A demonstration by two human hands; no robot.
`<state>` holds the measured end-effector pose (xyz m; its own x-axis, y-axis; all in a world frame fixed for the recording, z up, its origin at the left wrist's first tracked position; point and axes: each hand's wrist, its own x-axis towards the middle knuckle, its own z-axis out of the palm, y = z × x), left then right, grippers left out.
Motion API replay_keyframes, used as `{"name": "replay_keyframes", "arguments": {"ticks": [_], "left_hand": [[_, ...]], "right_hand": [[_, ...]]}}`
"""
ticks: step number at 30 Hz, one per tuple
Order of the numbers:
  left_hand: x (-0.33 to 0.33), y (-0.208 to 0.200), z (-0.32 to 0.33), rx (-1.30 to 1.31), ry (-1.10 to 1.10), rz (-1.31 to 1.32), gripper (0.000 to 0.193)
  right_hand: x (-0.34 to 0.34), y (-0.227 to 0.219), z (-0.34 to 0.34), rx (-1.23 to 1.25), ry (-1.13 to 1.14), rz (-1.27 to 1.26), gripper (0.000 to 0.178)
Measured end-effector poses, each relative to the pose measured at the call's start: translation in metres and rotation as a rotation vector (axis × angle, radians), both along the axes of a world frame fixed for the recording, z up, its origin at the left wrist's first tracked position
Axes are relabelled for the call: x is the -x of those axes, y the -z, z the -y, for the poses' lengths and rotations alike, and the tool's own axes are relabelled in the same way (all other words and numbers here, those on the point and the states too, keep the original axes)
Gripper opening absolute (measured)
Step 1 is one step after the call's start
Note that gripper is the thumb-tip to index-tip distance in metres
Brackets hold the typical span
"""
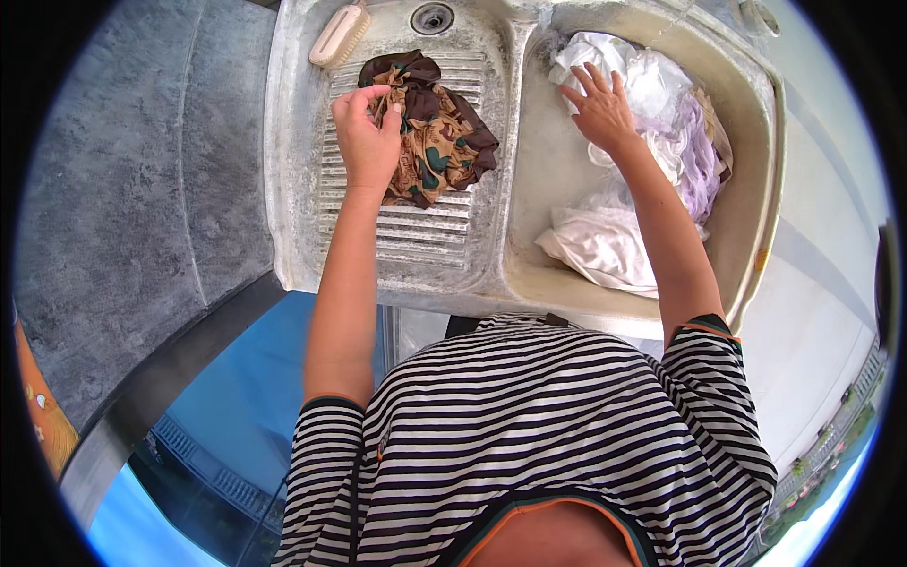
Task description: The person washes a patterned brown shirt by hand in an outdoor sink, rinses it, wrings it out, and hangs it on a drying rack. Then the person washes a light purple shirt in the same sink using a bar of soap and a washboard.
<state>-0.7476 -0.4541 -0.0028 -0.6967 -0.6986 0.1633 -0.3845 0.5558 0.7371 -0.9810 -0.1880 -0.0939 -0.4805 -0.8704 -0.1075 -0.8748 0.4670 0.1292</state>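
Note:
In the left basin a crumpled brown garment (439, 142), patterned in tan and green with dark brown edging, lies on the ribbed washboard (425, 236). My left hand (367, 132) is at its left side, thumb and forefinger closed in a pinch on its cloth. My right hand (603, 109) is over the right basin with the fingers spread, holding nothing. Beneath and beside it is a heap of white cloth (661, 90). Lilac cloth (697, 165) lies along the heap's right side, and another white cloth (600, 248) is bunched nearer me, partly behind my right forearm.
A pale scrubbing brush (340, 36) rests at the left basin's far left corner, near the drain (433, 17). A raised divider (510, 161) separates the two basins. Left of the sink is a grey countertop (142, 161). A thin stream of water (669, 24) shows at the right basin's far edge.

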Motion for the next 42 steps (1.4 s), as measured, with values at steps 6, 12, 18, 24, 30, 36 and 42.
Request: {"name": "replay_keyframes", "arguments": {"ticks": [6, 12, 18, 24, 30, 36, 42], "left_hand": [[-0.033, 0.006, 0.024, 0.003, -0.044, 0.007, 0.027], [-0.046, 0.024, 0.051, -0.075, -0.187, 0.006, 0.028], [0.002, 0.032, 0.038, 0.03, -0.033, 0.082, 0.041], [0.017, 0.078, 0.052, 0.15, -0.035, 0.329, 0.056], [0.005, 0.045, 0.016, 0.059, 0.214, 0.364, 0.028], [-0.071, 0.023, -0.057, 0.272, 0.021, -0.112, 0.027], [-0.011, 0.054, -0.023, 0.127, -0.044, -0.242, 0.025]], "right_hand": [[0.047, 0.0, -0.082, -0.356, 0.382, 0.028, 0.037], [0.02, -0.037, -0.05, -0.249, 0.524, 0.041, 0.03], [-0.042, 0.122, -0.033, 1.259, 1.496, 1.597, 0.03], [-0.054, 0.033, 0.036, 1.504, 0.532, 2.754, 0.031], [-0.11, -0.112, 0.14, 0.379, 0.126, 1.436, 0.031], [-0.2, -0.046, 0.119, 0.842, 0.169, 0.574, 0.036], [-0.162, -0.023, 0.164, 0.962, 0.134, 0.509, 0.018]]}}
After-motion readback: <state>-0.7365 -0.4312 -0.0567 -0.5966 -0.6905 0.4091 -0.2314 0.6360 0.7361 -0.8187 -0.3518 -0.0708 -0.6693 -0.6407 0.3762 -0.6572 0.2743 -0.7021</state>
